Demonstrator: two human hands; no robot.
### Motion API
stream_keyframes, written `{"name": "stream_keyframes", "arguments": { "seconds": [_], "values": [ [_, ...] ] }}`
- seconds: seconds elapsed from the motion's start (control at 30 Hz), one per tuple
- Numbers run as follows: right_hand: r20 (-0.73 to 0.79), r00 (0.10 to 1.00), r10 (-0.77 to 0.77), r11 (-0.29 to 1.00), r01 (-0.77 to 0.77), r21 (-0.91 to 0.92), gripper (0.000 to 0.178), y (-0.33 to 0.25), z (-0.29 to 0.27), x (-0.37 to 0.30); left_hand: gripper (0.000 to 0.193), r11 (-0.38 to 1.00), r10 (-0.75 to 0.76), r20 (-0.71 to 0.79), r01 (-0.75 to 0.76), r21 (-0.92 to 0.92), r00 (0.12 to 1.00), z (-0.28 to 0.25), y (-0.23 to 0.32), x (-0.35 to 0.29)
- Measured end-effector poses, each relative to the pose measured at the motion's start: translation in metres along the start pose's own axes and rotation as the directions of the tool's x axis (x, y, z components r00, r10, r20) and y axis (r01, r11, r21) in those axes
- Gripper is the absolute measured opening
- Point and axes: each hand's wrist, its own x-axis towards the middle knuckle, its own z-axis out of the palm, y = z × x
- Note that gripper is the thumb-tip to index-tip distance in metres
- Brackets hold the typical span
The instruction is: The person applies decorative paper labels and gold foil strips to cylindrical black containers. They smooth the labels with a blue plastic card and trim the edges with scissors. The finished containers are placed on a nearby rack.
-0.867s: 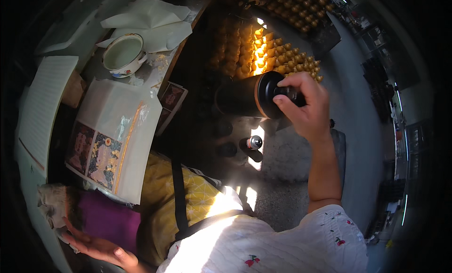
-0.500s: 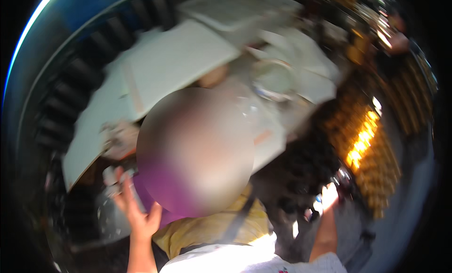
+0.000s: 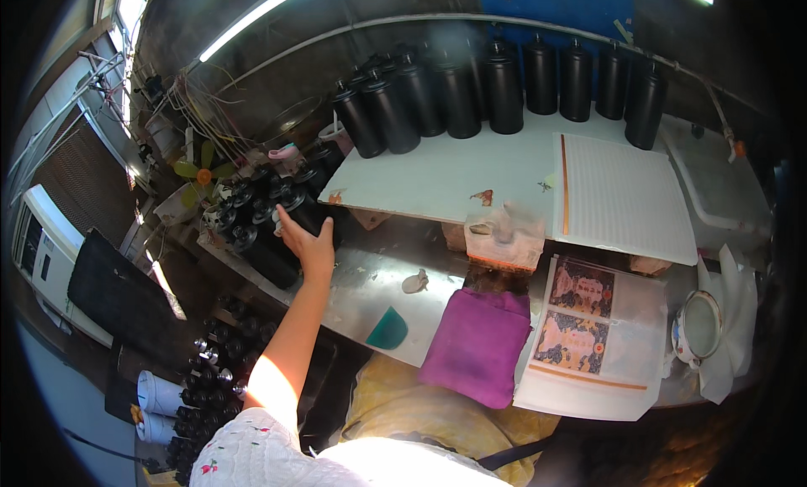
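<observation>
Many black bottles (image 3: 267, 258) crowd the spread left hand (image 3: 310, 242); a teal scraper (image 3: 387, 328) lies nearby.

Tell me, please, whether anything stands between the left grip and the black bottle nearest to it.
Nothing visible does: the left grip is at the black bottle, its fingers and thumb to either side. Other black bottles crowd close on the left, but not between. How firmly it presses, I cannot tell.

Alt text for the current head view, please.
A person's left hand is at a cluster of black bottles at the left; the right hand is out of view. To the right lie a teal scraper, purple cloth and printed sheet; more bottles stand on a raised board.
</observation>
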Motion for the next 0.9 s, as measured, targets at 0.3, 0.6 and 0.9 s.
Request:
{"name": "stream_keyframes", "arguments": {
  "seconds": [0.3, 0.6, 0.9],
  "values": [
    [0.025, 0.999, 0.046, 0.999, -0.047, 0.025, 0.049, -0.016, 0.014, -0.035, 0.102, 0.927, -0.364, -0.271, 0.375, -0.013, 0.891, 0.085, -0.047, 0.047],
    [0.167, 0.941, 0.293, 0.93, -0.321, 0.178, 0.058, 0.0, 0.088, -0.057, 0.107, 0.997, -0.07, -0.304, 0.077, 0.009, 0.95, 0.107, -0.112, 0.034],
    [-0.448, 0.723, 0.526, 0.849, -0.409, 0.335, 0.033, -0.028, 0.109, -0.076, 0.115, 0.996, 0.005, -0.296, -0.032, -0.087, 0.955, 0.038, -0.102, 0.039]
  ]
}}
